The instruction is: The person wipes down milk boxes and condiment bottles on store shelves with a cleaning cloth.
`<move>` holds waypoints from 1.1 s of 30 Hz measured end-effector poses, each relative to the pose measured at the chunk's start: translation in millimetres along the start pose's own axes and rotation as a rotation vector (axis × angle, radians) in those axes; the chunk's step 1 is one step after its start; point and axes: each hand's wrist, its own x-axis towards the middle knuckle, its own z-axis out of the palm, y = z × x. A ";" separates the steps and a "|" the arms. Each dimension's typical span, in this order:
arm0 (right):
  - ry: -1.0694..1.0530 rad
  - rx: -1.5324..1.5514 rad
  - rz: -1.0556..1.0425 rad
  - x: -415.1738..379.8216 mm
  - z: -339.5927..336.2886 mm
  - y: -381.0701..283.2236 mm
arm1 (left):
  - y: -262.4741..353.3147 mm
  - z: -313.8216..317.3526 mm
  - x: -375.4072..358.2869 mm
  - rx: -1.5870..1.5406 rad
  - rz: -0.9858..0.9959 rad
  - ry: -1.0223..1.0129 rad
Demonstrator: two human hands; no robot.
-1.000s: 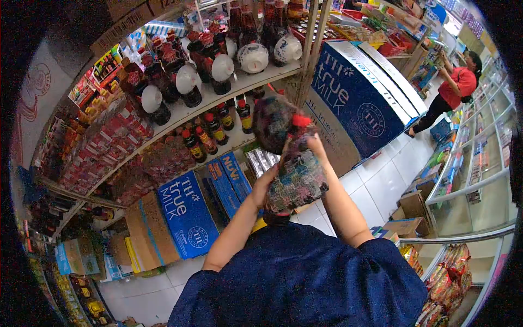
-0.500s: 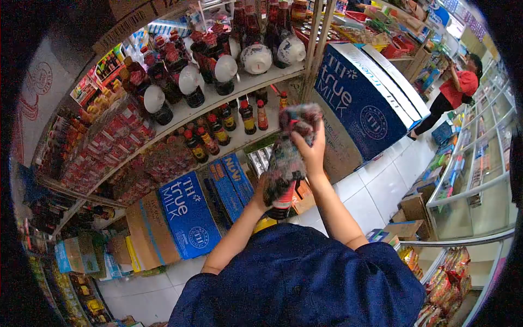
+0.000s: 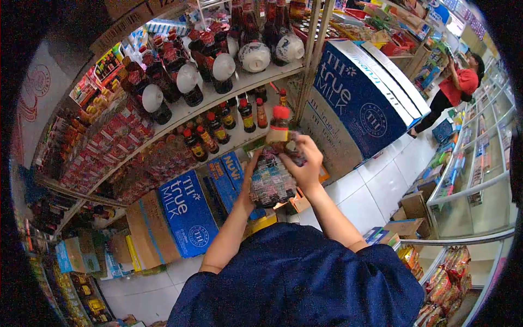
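Observation:
A large dark bottle with a red cap (image 3: 280,113) and a printed label (image 3: 271,177) is held up in front of my chest, tilted with its cap away from me. My left hand (image 3: 249,182) is wrapped round the left side of its body. At the bottle's shoulder, my right hand (image 3: 306,166) is closed on a crumpled, dark pinkish cloth (image 3: 297,155) pressed against the bottle. Part of the label lies behind my right fingers. Just beyond the bottle, small sauce bottles (image 3: 246,115) with red caps stand on the lower shelf.
Tall dark bottles (image 3: 190,82), some capped with white cups, line the upper shelf (image 3: 239,84). A big blue milk carton (image 3: 354,98) stands at the right, and more cartons (image 3: 188,212) sit below the shelf. A person in red (image 3: 460,82) stands further back beside glass cases (image 3: 474,201).
The bottle has turned so that its red cap and label now show. My right hand and the cloth have come down from the far end to the bottle's shoulder.

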 end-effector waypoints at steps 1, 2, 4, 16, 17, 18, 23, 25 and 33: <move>0.067 0.146 0.170 3.8 -3.3 -3.1 | -7.0 4.8 -2.4 0.000 -0.018 0.050; 0.136 0.291 0.340 7.6 -6.3 -5.2 | -12.0 7.6 -5.6 0.000 -0.037 0.098; 0.300 0.345 0.335 15.7 -4.4 -0.9 | -14.9 11.0 -6.7 0.044 -0.043 0.082; -0.316 1.250 0.822 19.5 -35.7 -14.2 | -11.0 27.1 -20.6 1.056 0.689 -0.346; -0.329 1.148 0.730 25.9 -37.1 -14.2 | -7.7 30.9 -20.9 1.123 0.758 -0.361; -0.324 1.145 0.723 30.0 -38.1 -17.1 | -5.9 33.9 -20.9 1.187 0.825 -0.373; -0.033 0.564 0.545 36.6 -24.7 -12.2 | -28.9 23.0 6.0 1.398 0.693 0.002; -0.046 0.569 0.530 35.0 -25.2 -8.0 | -8.3 4.8 3.9 0.950 0.483 0.012; -0.252 0.235 0.305 11.8 -22.1 -11.2 | 81.2 37.4 5.3 1.230 0.442 0.024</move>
